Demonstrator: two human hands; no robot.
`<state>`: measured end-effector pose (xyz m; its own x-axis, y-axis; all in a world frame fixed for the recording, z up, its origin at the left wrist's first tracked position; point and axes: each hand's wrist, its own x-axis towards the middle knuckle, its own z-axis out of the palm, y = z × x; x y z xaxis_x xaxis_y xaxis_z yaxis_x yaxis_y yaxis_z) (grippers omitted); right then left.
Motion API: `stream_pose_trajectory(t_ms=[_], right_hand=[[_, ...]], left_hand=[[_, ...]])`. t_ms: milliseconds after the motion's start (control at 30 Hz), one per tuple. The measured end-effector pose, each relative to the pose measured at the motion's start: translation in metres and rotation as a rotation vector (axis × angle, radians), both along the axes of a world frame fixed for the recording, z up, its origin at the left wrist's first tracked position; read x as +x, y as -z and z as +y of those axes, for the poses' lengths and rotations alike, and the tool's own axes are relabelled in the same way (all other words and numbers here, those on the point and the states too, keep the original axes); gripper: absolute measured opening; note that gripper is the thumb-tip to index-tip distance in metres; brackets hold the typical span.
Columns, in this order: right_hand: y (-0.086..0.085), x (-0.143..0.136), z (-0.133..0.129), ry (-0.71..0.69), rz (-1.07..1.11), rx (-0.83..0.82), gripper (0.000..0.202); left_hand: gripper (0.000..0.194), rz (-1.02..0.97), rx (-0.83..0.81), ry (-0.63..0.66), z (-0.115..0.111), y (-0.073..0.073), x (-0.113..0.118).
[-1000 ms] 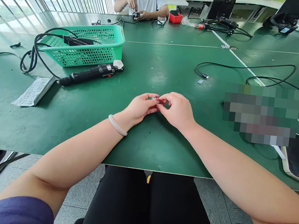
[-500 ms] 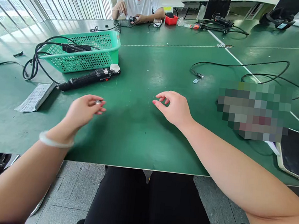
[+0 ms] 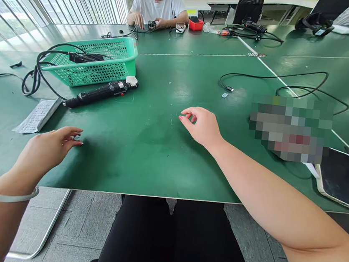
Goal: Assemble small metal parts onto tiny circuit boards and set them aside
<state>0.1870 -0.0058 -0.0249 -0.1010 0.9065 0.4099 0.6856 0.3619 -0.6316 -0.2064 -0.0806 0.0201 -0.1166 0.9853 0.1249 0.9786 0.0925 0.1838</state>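
One small metallic part sits pinched in the left hand's fingertips, its long axis too small to tell. Beyond, an electric screwdriver slants, corded end toward the paper pad. The right hand curls loosely, thumb and forefinger apart.

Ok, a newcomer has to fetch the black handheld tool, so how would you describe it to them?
On the green table, find the perforated turquoise basket. Along its near side lies a thick, black, stick-shaped tool, its left end by a written-on paper block. Unlike the thin black cables nearby, it has a white piece at its right end and a small red spot beside that.
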Motion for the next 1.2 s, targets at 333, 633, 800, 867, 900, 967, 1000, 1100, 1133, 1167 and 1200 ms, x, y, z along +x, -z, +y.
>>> stream_pose_trajectory(t_ms=[333, 633, 800, 867, 900, 967, 1000, 1100, 1133, 1167, 1200], right_hand=[[-0.002, 0.001, 0.000, 0.012, 0.022, -0.045, 0.020], [-0.003, 0.002, 0.000, 0.024, 0.031, -0.062, 0.020], [-0.004, 0.002, -0.001, 0.028, 0.037, -0.070, 0.018], [-0.005, 0.002, -0.001, 0.031, 0.040, -0.076, 0.017], [-0.005, 0.002, -0.001, 0.031, 0.040, -0.080, 0.016], [-0.006, 0.001, -0.002, 0.030, 0.039, -0.085, 0.016], [-0.006, 0.001, -0.002, 0.028, 0.038, -0.086, 0.016], [-0.006, 0.001, -0.002, 0.018, 0.037, -0.083, 0.016], [-0.005, 0.001, -0.002, 0.014, 0.037, -0.081, 0.016], [-0.005, 0.000, -0.002, 0.011, 0.036, -0.080, 0.016], [-0.005, 0.000, -0.002, 0.008, 0.037, -0.080, 0.016]], left_hand=[[0.030, 0.180, -0.194, -0.122, 0.000, -0.017, 0.010], [0.027, 0.137, -0.189, -0.114, 0.000, -0.014, 0.004], [0.023, -0.116, -0.089, -0.223, -0.004, -0.012, 0.005], [0.020, -0.255, -0.052, -0.278, -0.006, -0.011, 0.007], [0.018, -0.346, -0.021, -0.304, -0.006, -0.010, 0.008], [0.013, -0.599, 0.060, -0.328, -0.005, -0.006, 0.013], [0.011, -0.742, 0.107, -0.334, -0.003, -0.004, 0.017], [0.011, -1.076, 0.224, -0.352, 0.005, 0.007, 0.035], [0.012, -1.099, 0.254, -0.370, 0.008, 0.011, 0.044], [0.012, -1.097, 0.269, -0.364, 0.012, 0.016, 0.054], [0.013, -1.104, 0.255, -0.322, 0.016, 0.020, 0.067]])
